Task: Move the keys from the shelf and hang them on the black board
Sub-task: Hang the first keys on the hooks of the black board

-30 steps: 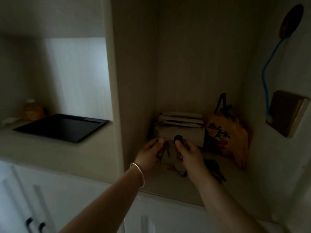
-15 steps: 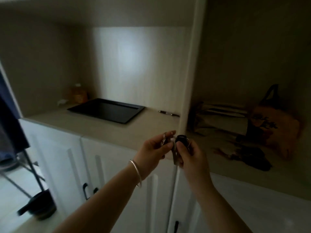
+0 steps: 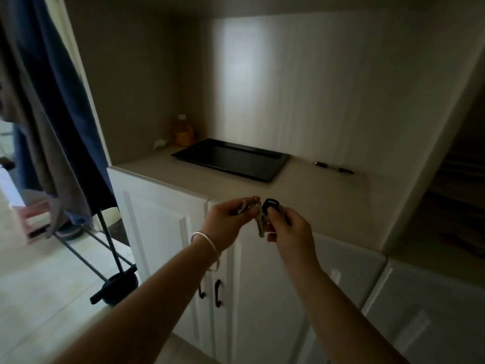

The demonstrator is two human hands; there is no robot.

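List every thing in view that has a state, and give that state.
keys: off the shelf, held in both hands, not yet hung
left hand: closed on the keys
right hand: pinching the black key head
black board: lying flat on the counter, nothing on it
pen: lying on the counter
cabinet doors: closed

A home interior: white cupboard doors, built-in shelf niche, clothes on a drying rack.
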